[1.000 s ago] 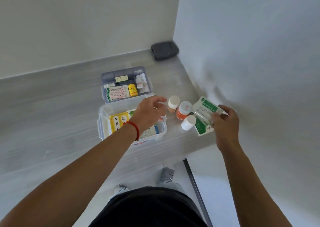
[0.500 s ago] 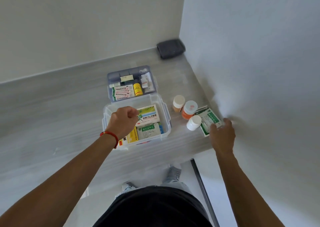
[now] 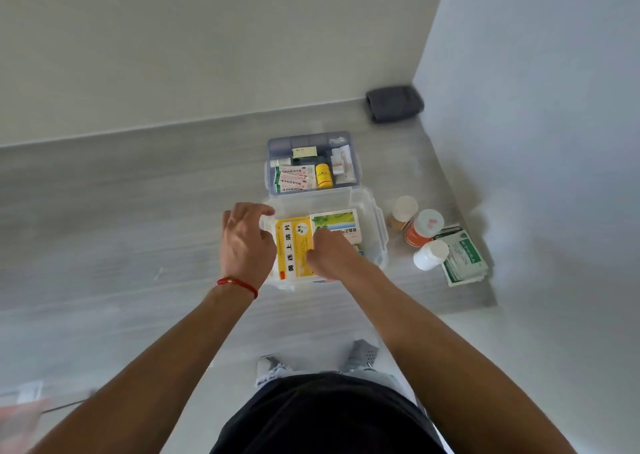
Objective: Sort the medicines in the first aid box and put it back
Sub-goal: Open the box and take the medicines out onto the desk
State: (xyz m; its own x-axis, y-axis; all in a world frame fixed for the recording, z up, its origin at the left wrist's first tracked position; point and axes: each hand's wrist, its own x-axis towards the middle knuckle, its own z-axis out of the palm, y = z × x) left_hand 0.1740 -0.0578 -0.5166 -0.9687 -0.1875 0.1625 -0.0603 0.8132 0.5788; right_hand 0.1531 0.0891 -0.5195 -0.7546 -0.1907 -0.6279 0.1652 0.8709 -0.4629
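Note:
The clear first aid box (image 3: 378,226) stands open on the grey floor, with its blue-grey tray (image 3: 308,141) of small medicines just behind it. Inside lie a yellow medicine box (image 3: 292,245) on the left and a green-and-white box (image 3: 341,223) behind it to the right. My left hand (image 3: 246,242) grips the yellow box's left side at the container's rim. My right hand (image 3: 329,254) is down in the container, fingers curled on the yellow box's right edge. Its fingertips are hidden.
Right of the container stand a white-capped brown bottle (image 3: 403,209), an orange bottle (image 3: 424,228) and a white bottle (image 3: 431,254), beside a pile of green sachets (image 3: 462,258). A dark grey cloth (image 3: 394,103) lies in the corner. A wall runs close on the right.
My right hand left the green sachets and came across into the container. My left hand shifted to the container's left rim, and the yellow box now shows fully.

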